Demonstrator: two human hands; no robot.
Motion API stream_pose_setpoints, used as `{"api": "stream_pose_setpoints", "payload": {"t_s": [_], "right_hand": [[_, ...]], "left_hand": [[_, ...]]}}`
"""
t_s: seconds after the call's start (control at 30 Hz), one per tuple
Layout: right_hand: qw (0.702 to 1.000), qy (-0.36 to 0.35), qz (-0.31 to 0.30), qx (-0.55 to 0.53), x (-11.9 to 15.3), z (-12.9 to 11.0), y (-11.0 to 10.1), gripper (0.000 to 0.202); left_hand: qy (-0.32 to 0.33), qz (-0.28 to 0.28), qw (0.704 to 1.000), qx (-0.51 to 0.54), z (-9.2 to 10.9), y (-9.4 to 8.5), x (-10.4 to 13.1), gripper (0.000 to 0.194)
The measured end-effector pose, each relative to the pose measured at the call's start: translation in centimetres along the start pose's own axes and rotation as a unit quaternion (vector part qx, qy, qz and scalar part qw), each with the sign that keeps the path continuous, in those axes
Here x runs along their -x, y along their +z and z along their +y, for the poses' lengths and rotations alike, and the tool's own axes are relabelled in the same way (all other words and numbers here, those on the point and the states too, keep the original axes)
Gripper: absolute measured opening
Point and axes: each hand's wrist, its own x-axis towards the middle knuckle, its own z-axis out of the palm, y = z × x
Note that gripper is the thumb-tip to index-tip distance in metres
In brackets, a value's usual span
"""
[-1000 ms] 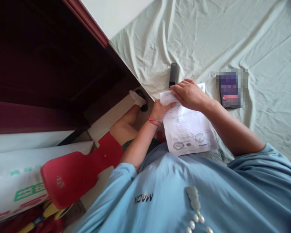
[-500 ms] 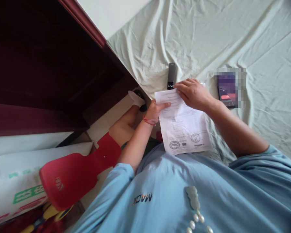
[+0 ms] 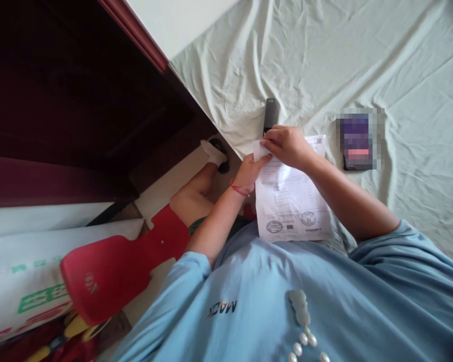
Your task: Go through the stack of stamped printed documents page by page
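Note:
A white printed sheet of paper [image 3: 287,193] with two round stamps near its bottom lies against my lap and the bed's edge. My left hand [image 3: 248,173] grips its left edge, thumb on top. The fingers of my right hand [image 3: 290,146] pinch the upper left of the sheet, close to my left thumb. Part of the top print is covered by that hand. Just beyond my right fingers, on the cloth, is a slim black object [image 3: 271,111] that looks like a stapler; its near end is partly hidden.
A phone [image 3: 357,143], partly blurred out, lies on the wrinkled pale green sheet [image 3: 362,60] to the right. Dark red furniture [image 3: 60,100] fills the left. Below it are a red chair [image 3: 109,281] and a white printed bag [image 3: 22,261].
The paper and my left hand have shifted slightly right. My right hand has drawn its fingers in toward my left thumb, closing on the upper left of the paper and uncovering its top right corner.

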Motion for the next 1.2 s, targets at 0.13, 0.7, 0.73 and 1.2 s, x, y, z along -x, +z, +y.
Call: {"api": "stream_pose_setpoints", "payload": {"t_s": [0.13,0.7,0.73,1.2], "right_hand": [[0.997,0.058,-0.040,0.010,-0.6,1.2,0.5,0.025],[0.984,0.152,-0.025,0.087,-1.9,5.4,0.7,0.032],[0.984,0.152,-0.022,0.091,-2.2,5.6,0.8,0.032],[0.983,0.136,-0.007,0.120,-3.0,6.9,1.4,0.036]], "left_hand": [[0.011,0.043,0.998,-0.042,-1.5,-1.0,0.6,0.036],[-0.116,0.151,0.981,-0.025,0.2,-0.5,-2.0,0.020],[-0.114,0.153,0.981,-0.039,0.4,-0.3,-2.2,0.020],[0.007,0.148,0.955,-0.257,0.2,0.1,-4.1,0.028]]}}
